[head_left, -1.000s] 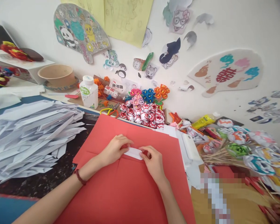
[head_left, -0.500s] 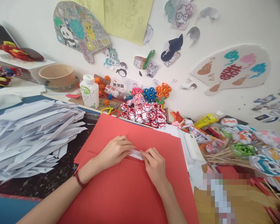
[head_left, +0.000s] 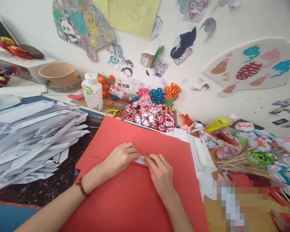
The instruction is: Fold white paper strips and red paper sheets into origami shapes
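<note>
Between my two hands a small strip of white paper lies over the red paper sheets. My left hand pinches its left end, thumb and fingers together, with a dark red bracelet on the wrist. At the strip's right end, my right hand grips with bent fingers and thumb. Most of the strip is hidden by the fingertips. To the left rests a large heap of folded white paper strips.
Behind the red sheets stand red-and-white paper flowers, scissors and a white bottle. On the right are a white device, a yellow bottle and paper flowers on sticks. A wall with cutouts rises behind.
My fingertips have come closer together over the white strip, so less of it shows. The view has shifted slightly.
</note>
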Motion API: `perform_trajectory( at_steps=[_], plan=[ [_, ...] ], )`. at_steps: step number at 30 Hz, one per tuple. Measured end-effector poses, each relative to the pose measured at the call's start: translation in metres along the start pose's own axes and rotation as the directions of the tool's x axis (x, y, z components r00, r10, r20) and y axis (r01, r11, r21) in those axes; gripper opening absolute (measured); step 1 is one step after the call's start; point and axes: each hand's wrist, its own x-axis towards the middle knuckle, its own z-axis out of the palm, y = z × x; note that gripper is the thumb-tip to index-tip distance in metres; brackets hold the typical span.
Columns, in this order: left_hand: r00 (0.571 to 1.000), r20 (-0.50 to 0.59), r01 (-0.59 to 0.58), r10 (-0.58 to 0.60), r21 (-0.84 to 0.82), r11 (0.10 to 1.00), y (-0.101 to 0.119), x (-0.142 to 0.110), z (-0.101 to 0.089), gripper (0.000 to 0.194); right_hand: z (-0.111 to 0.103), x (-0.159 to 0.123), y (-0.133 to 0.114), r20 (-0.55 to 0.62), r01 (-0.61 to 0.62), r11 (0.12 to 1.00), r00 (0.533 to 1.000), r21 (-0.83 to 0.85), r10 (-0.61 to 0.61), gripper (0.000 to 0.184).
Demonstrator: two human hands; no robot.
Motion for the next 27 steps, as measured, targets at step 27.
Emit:
perform_trajectory(
  at_steps=[27],
  plan=[
    [0.999, 0.042, 0.008, -0.014, 0.142, 0.99, -0.005, -0.003, -0.014, 0.028, -0.001, -0.011, -0.001, 0.054, -0.099, 0.993, 0.994, 0.058, 0.096, 0.033]
  ],
)
